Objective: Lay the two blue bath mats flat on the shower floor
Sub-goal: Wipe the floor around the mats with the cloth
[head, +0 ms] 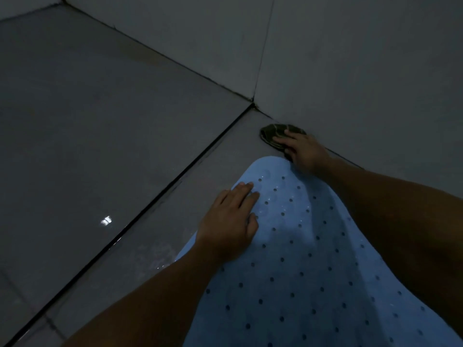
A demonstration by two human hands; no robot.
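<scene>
Blue mat, rubbery, perforated with rows of small round holes, rounded end, lay flat on glossy grey floor tiles near the wall corner. Left hand pressed on its left edge, fingers straight. Right hand rested flat-fingered on a dark veined oval object by the wall.
</scene>
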